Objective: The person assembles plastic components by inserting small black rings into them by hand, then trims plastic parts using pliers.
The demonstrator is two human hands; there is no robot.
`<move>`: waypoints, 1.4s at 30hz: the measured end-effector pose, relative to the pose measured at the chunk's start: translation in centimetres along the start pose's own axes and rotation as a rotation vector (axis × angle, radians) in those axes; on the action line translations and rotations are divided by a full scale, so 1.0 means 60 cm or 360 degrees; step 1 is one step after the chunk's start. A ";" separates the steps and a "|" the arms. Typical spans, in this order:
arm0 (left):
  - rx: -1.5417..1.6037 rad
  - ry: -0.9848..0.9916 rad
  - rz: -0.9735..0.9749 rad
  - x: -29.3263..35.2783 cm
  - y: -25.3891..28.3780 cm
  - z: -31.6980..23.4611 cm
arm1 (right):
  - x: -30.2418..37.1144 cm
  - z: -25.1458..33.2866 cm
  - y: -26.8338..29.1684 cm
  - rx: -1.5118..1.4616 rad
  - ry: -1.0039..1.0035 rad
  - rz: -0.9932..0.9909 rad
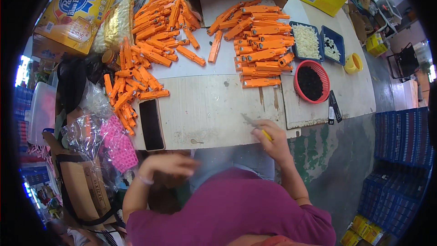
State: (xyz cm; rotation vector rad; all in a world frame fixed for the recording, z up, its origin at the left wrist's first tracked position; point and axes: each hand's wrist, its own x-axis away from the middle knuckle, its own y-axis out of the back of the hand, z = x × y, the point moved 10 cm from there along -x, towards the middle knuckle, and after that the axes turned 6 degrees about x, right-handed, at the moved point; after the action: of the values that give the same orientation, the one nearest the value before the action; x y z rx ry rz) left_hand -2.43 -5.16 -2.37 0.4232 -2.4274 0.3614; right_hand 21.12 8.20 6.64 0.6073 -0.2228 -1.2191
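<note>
My right hand (271,140), at the front edge of the table, is closed round a slim tool (266,134) with a yellow handle and a thin grey tip pointing up and left. The tool's exact kind is blurred. My left hand (175,164) is in front of the table edge, below the black phone (151,124), and smeared by motion; whether it holds anything does not show. Across the table lie many long orange plastic pieces (154,48) in a loose heap at left. More orange pieces (264,54) with metal bits at their ends are stacked at right.
A red basket (298,82) of small black parts stands at right, near blue trays (295,52) (324,34) of white parts and a yellow cup (353,64). Black strips (335,107) lie nearby. A pink mesh (119,143) and plastic bags crowd the left edge. Blue crates (403,136) stand at far right.
</note>
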 end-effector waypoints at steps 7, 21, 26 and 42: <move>-0.1203 -0.0756 -0.2143 -0.016 0.376 -0.358 | 0.015 0.008 0.026 -0.0080 -0.0073 -0.0115; -0.0726 -0.1049 -0.2305 -0.059 0.370 -0.333 | 0.035 -0.032 0.039 -0.0127 -0.0322 -0.0197; -0.0259 -0.1120 -0.2107 -0.029 0.230 -0.309 | -0.020 -0.001 0.030 0.0049 -0.0220 -0.0263; 0.0967 -0.0629 -0.0891 -0.058 0.090 -0.180 | 0.019 0.066 -0.059 0.0349 0.0548 0.0117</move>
State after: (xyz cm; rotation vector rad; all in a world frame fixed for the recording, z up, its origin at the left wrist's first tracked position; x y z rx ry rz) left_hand 3.98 4.32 2.77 1.5184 -2.3803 0.8184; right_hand 16.75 5.17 7.77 0.9800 -0.0875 -1.0070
